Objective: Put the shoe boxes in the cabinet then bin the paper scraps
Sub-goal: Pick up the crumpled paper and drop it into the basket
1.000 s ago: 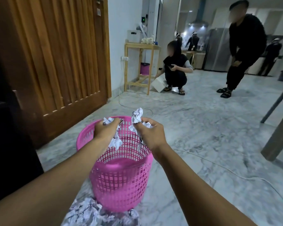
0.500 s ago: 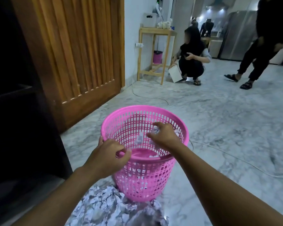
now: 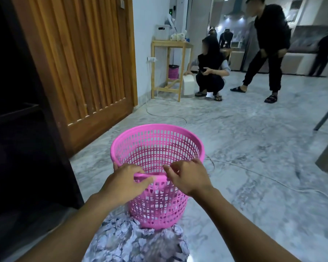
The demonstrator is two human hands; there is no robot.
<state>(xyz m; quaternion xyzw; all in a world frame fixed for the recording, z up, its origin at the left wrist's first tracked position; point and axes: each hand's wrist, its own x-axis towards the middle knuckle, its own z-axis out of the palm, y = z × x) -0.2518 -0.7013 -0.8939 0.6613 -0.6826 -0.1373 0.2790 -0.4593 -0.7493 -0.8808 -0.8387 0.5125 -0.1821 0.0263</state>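
The round pink perforated plastic basket [image 3: 157,148] is stood upright on the grey marble floor [image 3: 254,148]. Its near rim is gripped by the left hand [image 3: 126,183] and the right hand [image 3: 187,177], fingers curled. The basket's contents are hidden behind its wall.

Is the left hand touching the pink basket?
Touching. The head view shows the left hand lying on the near rim of the pink basket, fingers curled over it.
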